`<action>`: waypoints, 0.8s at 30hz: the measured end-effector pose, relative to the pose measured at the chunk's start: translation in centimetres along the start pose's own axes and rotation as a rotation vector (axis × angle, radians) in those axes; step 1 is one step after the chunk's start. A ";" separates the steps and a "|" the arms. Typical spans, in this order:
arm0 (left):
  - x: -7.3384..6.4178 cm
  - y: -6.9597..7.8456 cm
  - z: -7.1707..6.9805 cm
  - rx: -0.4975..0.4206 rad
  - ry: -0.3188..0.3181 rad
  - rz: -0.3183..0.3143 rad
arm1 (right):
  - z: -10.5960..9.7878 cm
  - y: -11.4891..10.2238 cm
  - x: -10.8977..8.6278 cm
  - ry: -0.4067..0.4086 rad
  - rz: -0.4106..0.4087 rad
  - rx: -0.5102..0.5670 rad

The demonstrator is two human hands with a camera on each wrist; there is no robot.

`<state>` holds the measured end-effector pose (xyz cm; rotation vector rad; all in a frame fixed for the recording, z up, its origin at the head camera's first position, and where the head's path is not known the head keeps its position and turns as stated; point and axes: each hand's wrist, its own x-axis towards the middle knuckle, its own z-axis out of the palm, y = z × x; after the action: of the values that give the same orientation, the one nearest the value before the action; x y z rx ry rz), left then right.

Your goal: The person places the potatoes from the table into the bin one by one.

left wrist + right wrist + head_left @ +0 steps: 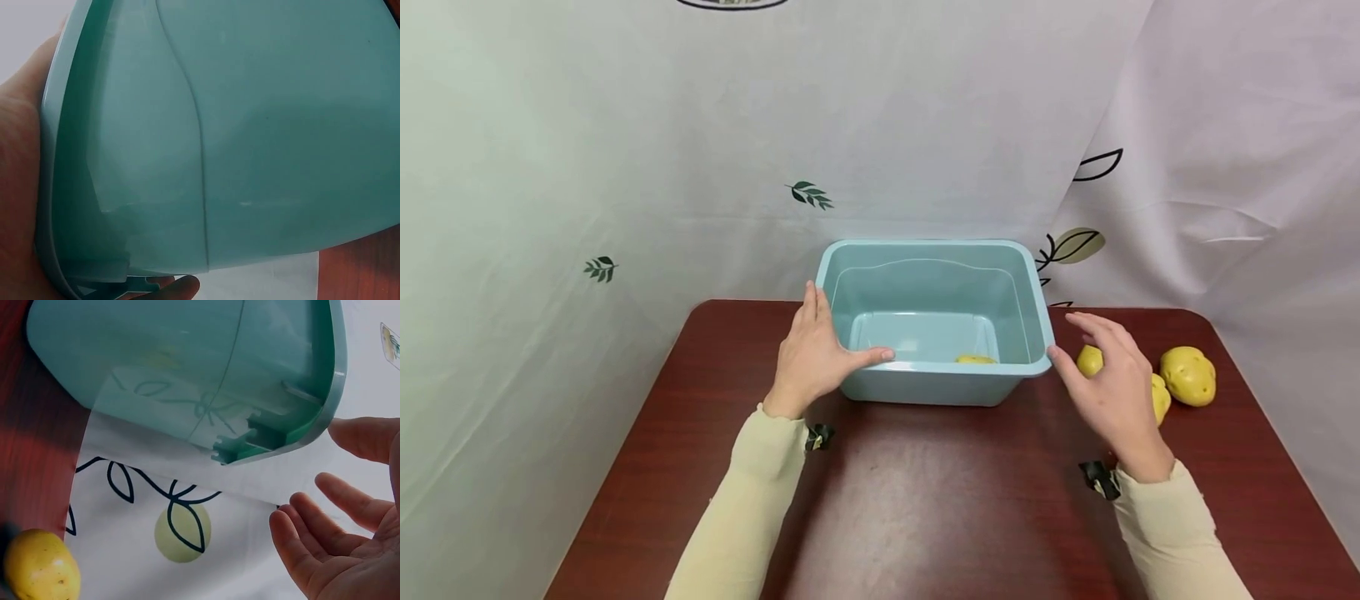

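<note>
A light blue plastic basin (925,387) stands at the back of the table, a yellow potato (976,359) partly showing inside behind its front wall. My left hand (811,358) holds the basin's front left corner, thumb along the front rim and fingers down the left side. In the left wrist view a fingertip (184,286) curls in below the rim. At the front right corner is my right hand (1112,379), its thumb tip at the rim and its other fingers spread, apart from the wall. Nothing lies in that palm.
Several yellow potatoes lie right of the basin: one (1187,377) at the far right, others (1090,361) partly behind my right hand. The dark red table (910,500) ends at a white patterned cloth (925,125) behind.
</note>
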<state>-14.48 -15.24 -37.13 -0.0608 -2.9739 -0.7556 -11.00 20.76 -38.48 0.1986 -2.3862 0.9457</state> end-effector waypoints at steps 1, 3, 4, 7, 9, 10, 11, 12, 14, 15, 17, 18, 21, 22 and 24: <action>0.1 0.0 0.0 0.000 0.000 0.003 | -0.1 0.1 -0.1 0.004 0.003 -0.003; 0.1 0.1 0.0 0.001 -0.002 0.005 | -0.3 0.2 -0.4 0.012 0.009 -0.010; 0.1 0.1 0.0 0.002 -0.003 0.005 | -0.4 0.3 -0.5 0.017 0.014 -0.013; 0.1 0.1 0.0 0.001 -0.004 0.004 | -0.8 0.5 -0.9 0.031 0.030 -0.021; 0.0 0.1 0.0 -0.001 -0.005 0.004 | -1.0 0.6 -1.1 0.036 0.042 -0.022; 0.0 0.1 0.0 -0.001 -0.004 0.004 | -1.1 0.6 -1.2 0.037 0.045 -0.022; 0.0 0.1 0.0 0.000 -0.003 0.004 | -1.1 0.7 -1.3 0.039 0.046 -0.021; -0.1 0.1 0.0 0.000 -0.002 0.005 | -1.2 0.8 -1.4 0.039 0.045 -0.019; -0.1 0.1 0.1 0.004 0.006 0.010 | -1.3 1.0 -1.6 0.040 0.046 -0.018; -0.1 0.1 0.1 0.007 0.010 0.012 | -1.3 1.0 -1.7 0.039 0.048 -0.021; -0.1 0.0 0.1 0.015 0.021 0.019 | -1.4 1.2 -2.0 0.035 0.057 -0.030; -0.1 0.0 0.1 0.018 0.026 0.021 | -1.5 1.3 -2.2 0.031 0.062 -0.037; -0.1 0.0 0.1 0.027 0.038 0.025 | -1.6 1.5 -2.8 0.017 0.086 -0.060; -0.1 0.0 0.1 0.027 0.040 0.024 | -1.6 1.6 -3.0 0.013 0.095 -0.065; -0.1 0.0 0.1 0.026 0.040 0.023 | -1.8 1.7 -3.5 0.009 0.111 -0.078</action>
<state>-14.40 -15.15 -37.25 -0.0780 -2.9389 -0.7074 -7.85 23.03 -40.34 0.0319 -2.4412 0.8997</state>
